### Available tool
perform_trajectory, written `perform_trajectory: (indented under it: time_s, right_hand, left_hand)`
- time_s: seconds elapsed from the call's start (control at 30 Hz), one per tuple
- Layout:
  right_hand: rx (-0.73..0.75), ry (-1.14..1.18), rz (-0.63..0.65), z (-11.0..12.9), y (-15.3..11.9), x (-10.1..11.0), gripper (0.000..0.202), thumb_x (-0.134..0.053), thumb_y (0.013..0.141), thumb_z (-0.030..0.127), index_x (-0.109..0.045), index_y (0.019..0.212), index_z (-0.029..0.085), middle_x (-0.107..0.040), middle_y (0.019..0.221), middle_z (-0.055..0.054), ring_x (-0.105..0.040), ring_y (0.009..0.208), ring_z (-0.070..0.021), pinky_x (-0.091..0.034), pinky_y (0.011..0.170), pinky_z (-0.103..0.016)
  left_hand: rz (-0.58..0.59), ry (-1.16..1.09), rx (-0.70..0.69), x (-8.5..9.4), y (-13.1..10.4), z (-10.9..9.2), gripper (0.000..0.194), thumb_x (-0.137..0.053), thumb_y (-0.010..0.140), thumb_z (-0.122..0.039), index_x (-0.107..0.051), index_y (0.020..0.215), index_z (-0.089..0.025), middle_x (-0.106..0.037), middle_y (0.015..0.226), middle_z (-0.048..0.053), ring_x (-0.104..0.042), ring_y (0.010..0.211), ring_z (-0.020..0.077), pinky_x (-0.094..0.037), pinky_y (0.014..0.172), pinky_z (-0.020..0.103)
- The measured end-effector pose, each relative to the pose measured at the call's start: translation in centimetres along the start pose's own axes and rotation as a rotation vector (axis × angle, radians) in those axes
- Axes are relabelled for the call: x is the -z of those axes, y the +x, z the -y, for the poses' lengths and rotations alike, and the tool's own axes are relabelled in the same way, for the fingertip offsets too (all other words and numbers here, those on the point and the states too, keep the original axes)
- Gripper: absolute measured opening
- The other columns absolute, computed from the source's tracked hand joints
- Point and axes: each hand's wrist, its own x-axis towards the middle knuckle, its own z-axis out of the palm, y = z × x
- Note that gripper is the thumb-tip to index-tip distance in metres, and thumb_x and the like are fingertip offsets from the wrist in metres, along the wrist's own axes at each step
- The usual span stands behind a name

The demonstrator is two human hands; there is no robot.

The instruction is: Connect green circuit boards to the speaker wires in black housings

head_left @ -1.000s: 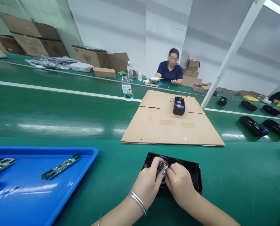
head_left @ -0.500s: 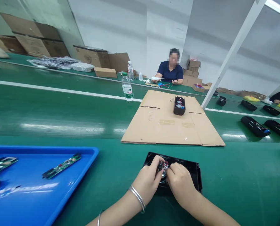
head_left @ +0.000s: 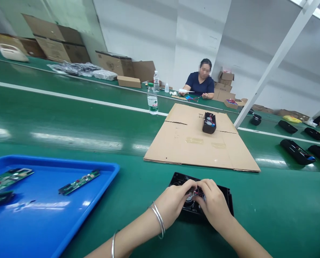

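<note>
A black plastic speaker housing [head_left: 179, 178] lies on the green table in front of me, with a round speaker [head_left: 188, 205] partly visible inside. Over it, my left hand [head_left: 174, 202] is closed, pinching a small dark part with red wires [head_left: 192, 192], perhaps a circuit board; fingers hide most of it. Fingertips of my right hand [head_left: 213, 202] meet the left ones there, thumb and fingers closed on the wires at the same part. Exactly what each fingertip grips is hard to see.
To the left is a blue tray [head_left: 114, 168] with several green circuit boards [head_left: 79, 182]. Ahead, a cardboard sheet [head_left: 173, 150] carries another speaker housing [head_left: 209, 123]. A water bottle [head_left: 152, 102] stands beyond; several housings [head_left: 297, 152] lie right. A person [head_left: 201, 82] works across.
My right hand has shifted its grip, fingers now arched over to meet the left fingertips. The left hand has turned slightly inward. The whole view has shifted a little.
</note>
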Motion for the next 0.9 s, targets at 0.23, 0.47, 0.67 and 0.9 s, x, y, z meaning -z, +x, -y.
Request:
perform_trajectory:
  time_s: [0.23,0.47,0.67,0.9]
  right_hand:
    - [-0.005,0.001,0.053,0.1,-0.2,-0.2,0.008,-0.041,0.082,0.011,-0.047,0.085,0.015,-0.051,0.082,-0.005,-0.042,0.072,-0.0184,-0.036,0.063,-0.032]
    - [0.008,-0.056,-0.019,0.3,-0.4,-0.6,0.013,-0.035,0.084,0.014,-0.048,0.083,0.015,-0.050,0.079,-0.006,-0.040,0.069,-0.0178,-0.031,0.060,-0.030]
    - [0.008,-0.109,-0.064,0.4,-0.4,-1.1,0.016,-0.033,0.084,0.014,-0.048,0.079,0.015,-0.050,0.077,-0.006,-0.039,0.067,-0.0177,-0.031,0.058,-0.030]
    - [-0.103,-0.071,0.293,-0.7,-0.4,1.7,0.068,-0.068,0.064,0.043,-0.040,0.120,0.018,-0.039,0.123,-0.011,-0.034,0.112,-0.0278,-0.033,0.090,-0.044]
  left_hand:
    - [-0.073,-0.049,0.007,-0.2,0.1,-0.4,0.026,-0.025,0.080,-0.016,-0.046,0.094,-0.022,-0.052,0.058,-0.002,-0.051,0.050,0.0154,-0.033,0.049,0.022]
    - [-0.066,-0.084,0.025,-0.2,0.2,-0.3,0.024,-0.027,0.079,-0.016,-0.047,0.092,-0.023,-0.047,0.054,-0.004,-0.047,0.048,0.0142,-0.032,0.048,0.021]
    - [-0.057,-0.136,0.049,0.2,0.3,-0.4,0.022,-0.028,0.079,-0.018,-0.048,0.087,-0.022,-0.052,0.057,-0.003,-0.050,0.051,0.0140,-0.036,0.049,0.021]
    - [-0.157,-0.238,0.170,-0.3,0.2,-0.2,0.019,-0.034,0.077,-0.020,-0.047,0.091,-0.021,-0.053,0.056,-0.003,-0.053,0.050,0.0140,-0.042,0.051,0.022]
